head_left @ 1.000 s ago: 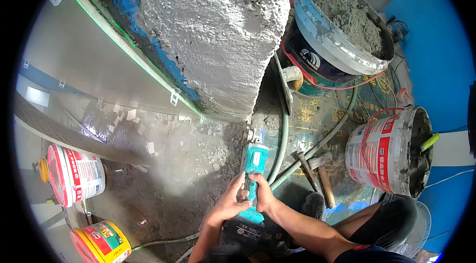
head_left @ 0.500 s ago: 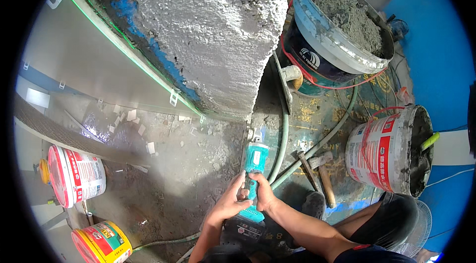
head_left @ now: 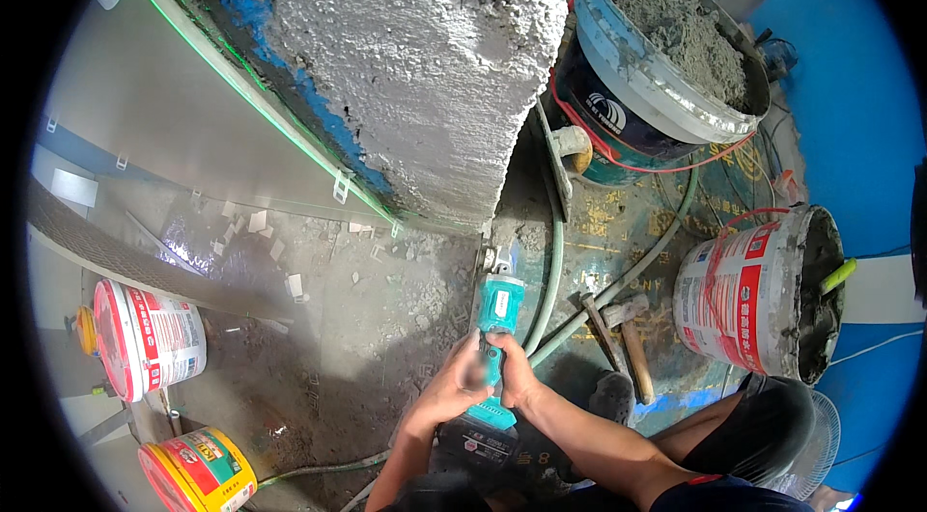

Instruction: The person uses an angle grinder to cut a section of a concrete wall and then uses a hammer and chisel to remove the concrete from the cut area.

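Observation:
Both of my hands are closed around a teal cordless angle grinder (head_left: 502, 304), held low with its head pointing away from me. My left hand (head_left: 447, 390) wraps the body from the left, and my right hand (head_left: 519, 377) grips it from the right. A black battery (head_left: 480, 442) sits at the grinder's near end. The grinder's head is close to the bottom corner of a rough, cement-coated wall (head_left: 415, 78); I cannot tell whether the disc touches it. A patch of blue (head_left: 328, 111) runs along the wall's left edge.
At the right stand a large bucket (head_left: 628, 97) heaped with grey mortar and a white-red bucket (head_left: 719, 295). A trowel (head_left: 555, 150), a hammer (head_left: 630, 348) and a green hose (head_left: 557, 261) lie nearby. More buckets (head_left: 174, 338) stand left. Tile chips (head_left: 294, 287) litter the floor.
The view has shifted very slightly, and my left thumb and fingers look a little repositioned on the grinder. Both hands keep their hold on it near the wall's corner.

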Demonstrator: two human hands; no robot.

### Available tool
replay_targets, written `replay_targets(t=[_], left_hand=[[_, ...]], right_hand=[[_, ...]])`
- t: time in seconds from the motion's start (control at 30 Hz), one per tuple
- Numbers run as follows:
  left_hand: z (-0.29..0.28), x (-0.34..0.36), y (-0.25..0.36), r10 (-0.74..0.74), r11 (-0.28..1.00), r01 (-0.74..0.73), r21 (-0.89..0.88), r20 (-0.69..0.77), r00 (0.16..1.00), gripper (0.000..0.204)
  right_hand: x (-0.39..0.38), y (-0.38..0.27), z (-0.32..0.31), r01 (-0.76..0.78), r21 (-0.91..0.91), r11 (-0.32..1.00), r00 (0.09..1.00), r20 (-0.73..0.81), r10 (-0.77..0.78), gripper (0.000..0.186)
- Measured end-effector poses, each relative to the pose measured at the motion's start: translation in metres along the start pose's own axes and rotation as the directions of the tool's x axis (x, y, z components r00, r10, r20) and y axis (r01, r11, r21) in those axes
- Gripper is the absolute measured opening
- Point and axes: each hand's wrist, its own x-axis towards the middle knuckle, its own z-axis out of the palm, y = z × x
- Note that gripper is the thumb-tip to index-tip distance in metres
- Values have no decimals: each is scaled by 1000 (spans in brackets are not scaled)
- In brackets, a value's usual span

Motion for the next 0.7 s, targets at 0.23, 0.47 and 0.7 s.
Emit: replay_targets(t=[0.23, 0.47, 0.7], left_hand=[[-1, 0, -7, 29, 999, -28, 45, -18, 999, 94], [-1, 2, -10, 69, 994, -68, 80, -4, 998, 93], [-1, 3, -8, 93, 992, -92, 88, -8, 996, 94]], right_hand=[[-3, 0, 5, -11, -7, 1000, 1000, 8, 11, 27], [2, 1, 1, 29, -26, 999, 1000, 13, -29, 27], [7, 1, -5, 11, -14, 1000, 1000, -5, -11, 27]])
